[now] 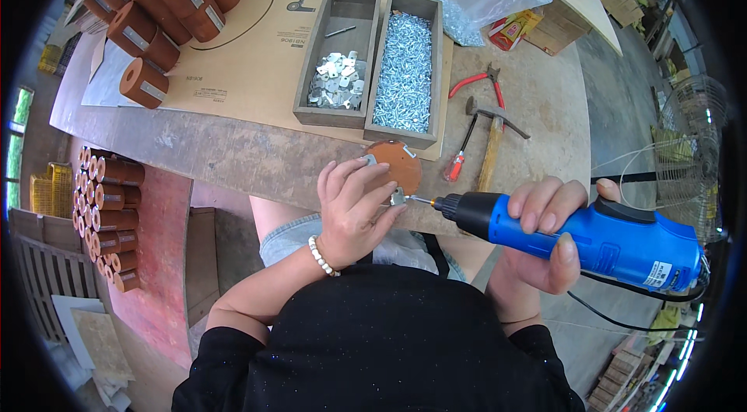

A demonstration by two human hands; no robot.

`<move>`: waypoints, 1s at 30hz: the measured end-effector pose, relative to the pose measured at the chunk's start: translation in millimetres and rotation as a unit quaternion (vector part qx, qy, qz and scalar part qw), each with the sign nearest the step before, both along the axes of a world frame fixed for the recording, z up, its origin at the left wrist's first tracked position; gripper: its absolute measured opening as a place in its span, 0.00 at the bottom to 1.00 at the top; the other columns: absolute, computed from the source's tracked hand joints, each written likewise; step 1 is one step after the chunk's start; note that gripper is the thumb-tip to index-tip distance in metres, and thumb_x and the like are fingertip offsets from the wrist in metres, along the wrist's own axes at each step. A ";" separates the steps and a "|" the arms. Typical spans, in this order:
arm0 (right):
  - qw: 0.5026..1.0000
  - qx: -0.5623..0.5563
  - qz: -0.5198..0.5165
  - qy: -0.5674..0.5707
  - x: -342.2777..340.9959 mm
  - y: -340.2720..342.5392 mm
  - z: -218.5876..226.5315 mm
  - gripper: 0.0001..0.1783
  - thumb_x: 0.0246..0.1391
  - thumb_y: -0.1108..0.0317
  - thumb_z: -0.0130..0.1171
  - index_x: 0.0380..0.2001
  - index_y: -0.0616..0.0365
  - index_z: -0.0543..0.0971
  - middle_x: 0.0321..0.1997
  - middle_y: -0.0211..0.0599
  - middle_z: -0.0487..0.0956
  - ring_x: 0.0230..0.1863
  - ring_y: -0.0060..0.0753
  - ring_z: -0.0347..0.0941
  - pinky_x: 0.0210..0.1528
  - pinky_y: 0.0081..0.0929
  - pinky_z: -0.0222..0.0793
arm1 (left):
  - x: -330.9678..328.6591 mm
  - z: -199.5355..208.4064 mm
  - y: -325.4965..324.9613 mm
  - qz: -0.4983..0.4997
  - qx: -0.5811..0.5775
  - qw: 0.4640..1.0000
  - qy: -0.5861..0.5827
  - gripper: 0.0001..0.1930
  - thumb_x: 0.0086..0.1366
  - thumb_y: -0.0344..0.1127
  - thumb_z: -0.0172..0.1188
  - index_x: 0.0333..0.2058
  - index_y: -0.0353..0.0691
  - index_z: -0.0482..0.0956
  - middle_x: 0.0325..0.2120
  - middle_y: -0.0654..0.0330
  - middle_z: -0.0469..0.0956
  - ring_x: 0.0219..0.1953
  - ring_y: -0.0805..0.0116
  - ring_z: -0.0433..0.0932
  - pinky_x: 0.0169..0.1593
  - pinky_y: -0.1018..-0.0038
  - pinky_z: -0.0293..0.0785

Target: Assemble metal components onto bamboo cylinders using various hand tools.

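Note:
My left hand [350, 206], with a beaded bracelet at its wrist, grips a reddish-brown round piece [403, 166] at the table's front edge. Its fingers lie over the flat face, and the thumb is near a small metal tab [398, 196] at the rim. Another piece of metal shows on the rim's far side. In my right hand [548, 213] is a blue electric screwdriver [615, 245], held level. The bit points left and its tip meets the tab or is very close to it; whether a screw sits there is too small to tell.
Beyond the piece stand a wooden box [310, 105] of metal tabs and another box [373, 130] full of screws. To their right lie pliers [492, 77], a hammer [492, 143] and a hand screwdriver [456, 166]. Brown cylinders [144, 84] are stacked at left; a fan [685, 147] stands right.

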State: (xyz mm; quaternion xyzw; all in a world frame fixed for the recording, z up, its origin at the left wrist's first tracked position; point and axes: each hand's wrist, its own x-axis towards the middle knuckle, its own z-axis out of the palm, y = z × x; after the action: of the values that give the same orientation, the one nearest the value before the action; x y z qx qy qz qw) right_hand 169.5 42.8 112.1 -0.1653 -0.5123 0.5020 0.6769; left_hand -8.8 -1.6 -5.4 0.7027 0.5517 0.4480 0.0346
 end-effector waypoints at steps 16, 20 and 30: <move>0.988 0.045 0.091 -0.113 -14.7 6.1 -9.1 0.34 0.47 0.73 0.58 0.55 0.49 0.52 0.28 0.37 0.73 0.30 0.35 0.70 0.38 0.38 0.68 | -1.3 -4.5 -2.1 0.008 0.003 1.000 -0.005 0.20 0.37 0.32 0.69 0.34 0.43 0.79 0.41 0.59 0.74 0.48 0.56 0.68 0.53 0.55 0.56; 0.985 0.059 0.103 -0.122 -13.2 7.5 -12.0 0.34 0.47 0.74 0.57 0.55 0.49 0.53 0.28 0.37 0.73 0.31 0.35 0.70 0.38 0.38 0.68 | -1.3 -6.2 -2.3 0.009 0.004 1.000 -0.006 0.20 0.36 0.32 0.69 0.34 0.43 0.79 0.42 0.59 0.74 0.48 0.56 0.68 0.53 0.55 0.56; 0.983 0.057 0.111 -0.133 -13.0 5.0 -10.5 0.33 0.48 0.73 0.58 0.54 0.49 0.53 0.28 0.37 0.73 0.31 0.35 0.70 0.38 0.37 0.68 | -1.4 -4.4 -2.6 0.009 -0.003 1.000 -0.008 0.20 0.37 0.33 0.69 0.34 0.44 0.79 0.42 0.60 0.75 0.48 0.56 0.68 0.53 0.54 0.56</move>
State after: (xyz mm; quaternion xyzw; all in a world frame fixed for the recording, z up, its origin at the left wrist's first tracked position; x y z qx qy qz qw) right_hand 156.5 47.7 101.6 -0.1343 -0.6408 0.5176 0.5508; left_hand -10.2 -4.2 -9.8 0.6942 0.5588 0.4522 0.0368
